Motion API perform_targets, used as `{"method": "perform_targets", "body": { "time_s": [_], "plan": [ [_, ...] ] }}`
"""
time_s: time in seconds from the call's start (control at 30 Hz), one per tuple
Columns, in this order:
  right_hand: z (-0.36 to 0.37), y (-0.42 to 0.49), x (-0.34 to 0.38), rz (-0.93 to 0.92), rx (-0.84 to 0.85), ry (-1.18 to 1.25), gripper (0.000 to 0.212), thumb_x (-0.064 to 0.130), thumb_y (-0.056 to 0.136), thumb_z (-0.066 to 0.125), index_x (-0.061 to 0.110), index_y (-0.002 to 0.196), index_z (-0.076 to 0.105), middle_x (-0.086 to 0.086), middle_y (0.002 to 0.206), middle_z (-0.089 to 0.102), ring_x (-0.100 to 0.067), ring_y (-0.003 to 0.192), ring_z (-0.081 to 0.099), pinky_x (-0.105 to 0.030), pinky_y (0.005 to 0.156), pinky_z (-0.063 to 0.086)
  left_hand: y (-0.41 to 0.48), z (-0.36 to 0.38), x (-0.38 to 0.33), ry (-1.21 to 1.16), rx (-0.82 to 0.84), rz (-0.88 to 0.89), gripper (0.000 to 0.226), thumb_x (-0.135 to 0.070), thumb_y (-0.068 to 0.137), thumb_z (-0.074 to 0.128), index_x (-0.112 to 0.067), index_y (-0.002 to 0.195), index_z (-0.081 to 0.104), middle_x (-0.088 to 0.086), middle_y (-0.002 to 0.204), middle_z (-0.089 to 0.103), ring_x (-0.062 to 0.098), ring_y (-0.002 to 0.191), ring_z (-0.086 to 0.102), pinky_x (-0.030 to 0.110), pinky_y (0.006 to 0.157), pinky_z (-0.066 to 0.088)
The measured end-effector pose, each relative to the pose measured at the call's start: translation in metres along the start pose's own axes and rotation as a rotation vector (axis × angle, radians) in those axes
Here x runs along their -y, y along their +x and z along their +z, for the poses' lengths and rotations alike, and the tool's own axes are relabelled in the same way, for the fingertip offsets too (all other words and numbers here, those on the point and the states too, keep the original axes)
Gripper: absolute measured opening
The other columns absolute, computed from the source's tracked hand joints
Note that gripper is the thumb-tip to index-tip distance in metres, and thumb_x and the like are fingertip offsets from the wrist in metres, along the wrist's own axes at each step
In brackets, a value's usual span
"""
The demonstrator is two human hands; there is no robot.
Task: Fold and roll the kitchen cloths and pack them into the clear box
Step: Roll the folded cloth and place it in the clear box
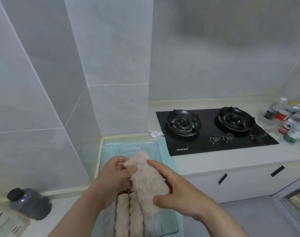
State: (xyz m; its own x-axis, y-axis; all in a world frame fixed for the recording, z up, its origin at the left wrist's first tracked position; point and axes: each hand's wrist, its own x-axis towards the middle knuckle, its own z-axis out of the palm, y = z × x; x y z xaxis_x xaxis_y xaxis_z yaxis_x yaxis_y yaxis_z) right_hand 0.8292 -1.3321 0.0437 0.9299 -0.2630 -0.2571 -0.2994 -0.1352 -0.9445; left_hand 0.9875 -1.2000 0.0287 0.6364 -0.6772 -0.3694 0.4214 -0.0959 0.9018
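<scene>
Pale grey wall tiles (214, 48) are covering everything behind, with a boxed column (118, 74) jutting out at left. Cream tabletop (214, 161) is wrapping the corner and carrying a black two-burner gas hob (212, 134), two knobs (215, 138) sitting at its front. Plastic bottles (289, 120) are crowding the right end. Crumpled white tissue (156, 133) is lying just beside the hob. A blurred dark jar (29, 202) is sitting lower left. White cabinet fronts (245, 183) with black handles (222, 179) are showing below, above grey floor (248, 218).

Two bare forearms reach in, the left from 7 o'clock, the right from 5 o'clock. The left hand (114, 173) pinches the cloth (145, 183) at its 10 o'clock corner. The right hand (178, 192) curls round its 3 o'clock side.
</scene>
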Motion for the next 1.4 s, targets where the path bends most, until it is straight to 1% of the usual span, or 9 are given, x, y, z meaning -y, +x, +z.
{"method": "perform_targets", "body": {
  "time_s": [0.23,0.33,0.4,0.5,0.6,0.83,0.93,1.1,1.4],
  "plan": [
    [-0.003,0.03,-0.013,0.121,-0.036,-0.058,0.089,0.005,0.073,0.066,0.058,0.137,0.035,0.023,0.133,0.049,0.002,0.108,0.058,-0.017,0.08,0.049,0.043,0.007,0.019,-0.102,0.016,-0.108,0.025,-0.001,0.086,0.065,-0.001,0.107,0.051,0.023,0.099,0.069,0.031,0.079,0.071,0.036,0.057,0.056],
    [-0.001,0.04,-0.026,0.196,-0.091,-0.092,0.087,0.004,0.073,0.064,0.053,0.139,0.036,0.014,0.126,0.058,0.002,0.087,0.062,-0.015,0.07,0.047,0.06,0.003,0.037,-0.144,0.04,-0.171,0.016,-0.006,0.091,0.061,0.001,0.105,0.055,0.021,0.095,0.072,0.032,0.08,0.072,0.036,0.059,0.057],
    [-0.003,0.044,-0.034,0.25,-0.188,-0.145,0.085,0.01,0.071,0.063,0.051,0.14,0.035,0.011,0.126,0.059,0.001,0.085,0.061,-0.016,0.071,0.049,0.073,-0.005,0.053,0.035,0.025,-0.185,0.011,-0.014,0.096,0.056,-0.004,0.099,0.06,0.017,0.095,0.071,0.029,0.081,0.071,0.033,0.063,0.057],
    [-0.011,0.043,-0.045,0.302,-0.318,-0.262,0.091,0.022,0.065,0.063,0.048,0.144,0.027,0.016,0.14,0.047,-0.006,0.123,0.051,-0.029,0.101,0.047,0.094,-0.027,0.087,0.711,0.163,0.094,0.012,-0.015,0.095,0.055,-0.023,0.093,0.063,-0.001,0.107,0.062,0.014,0.096,0.062,0.017,0.08,0.048],
    [-0.013,0.039,-0.048,0.331,-0.377,-0.267,0.092,0.016,0.07,0.064,0.044,0.147,0.024,0.019,0.144,0.039,-0.007,0.134,0.04,-0.032,0.11,0.039,0.118,-0.038,0.112,1.127,0.39,0.383,0.03,-0.019,0.097,0.052,-0.022,0.126,0.058,-0.014,0.144,0.034,0.005,0.134,0.033,0.014,0.11,0.023],
    [-0.008,0.038,-0.052,0.297,-0.476,-0.214,0.087,0.007,0.077,0.066,0.045,0.146,0.028,0.021,0.145,0.037,-0.002,0.133,0.039,-0.026,0.11,0.039,0.174,-0.011,0.103,1.473,0.386,0.378,0.043,-0.048,0.097,0.037,-0.038,0.139,0.045,-0.005,0.162,0.01,0.025,0.147,0.012,0.041,0.12,0.011],
    [-0.007,0.042,-0.05,0.248,-0.494,-0.144,0.085,0.003,0.079,0.064,0.047,0.143,0.031,0.026,0.143,0.039,0.002,0.131,0.041,-0.013,0.1,0.042,0.186,-0.006,0.102,1.666,0.409,0.293,0.072,-0.066,0.083,0.043,-0.035,0.147,0.031,0.001,0.163,-0.001,0.025,0.149,0.0,0.047,0.119,0.003],
    [0.003,0.068,-0.048,0.227,-0.442,-0.194,0.087,0.01,0.078,0.064,0.043,0.147,0.025,0.018,0.147,0.038,-0.003,0.135,0.039,-0.026,0.11,0.038,0.186,-0.012,0.11,1.772,0.332,0.331,0.085,-0.068,0.068,0.047,-0.033,0.145,0.035,-0.001,0.158,0.018,0.022,0.145,0.01,0.045,0.117,-0.001],
    [0.031,0.134,-0.064,0.376,-0.243,-0.999,0.092,0.001,0.083,0.058,0.018,0.153,0.001,-0.015,0.131,0.036,-0.034,0.101,0.054,-0.037,0.067,0.039,0.181,-0.049,0.1,1.812,0.319,0.15,0.085,-0.07,0.074,0.048,-0.035,0.149,0.027,-0.001,0.163,-0.001,0.022,0.148,0.0,0.044,0.118,-0.006]
  ]
}}
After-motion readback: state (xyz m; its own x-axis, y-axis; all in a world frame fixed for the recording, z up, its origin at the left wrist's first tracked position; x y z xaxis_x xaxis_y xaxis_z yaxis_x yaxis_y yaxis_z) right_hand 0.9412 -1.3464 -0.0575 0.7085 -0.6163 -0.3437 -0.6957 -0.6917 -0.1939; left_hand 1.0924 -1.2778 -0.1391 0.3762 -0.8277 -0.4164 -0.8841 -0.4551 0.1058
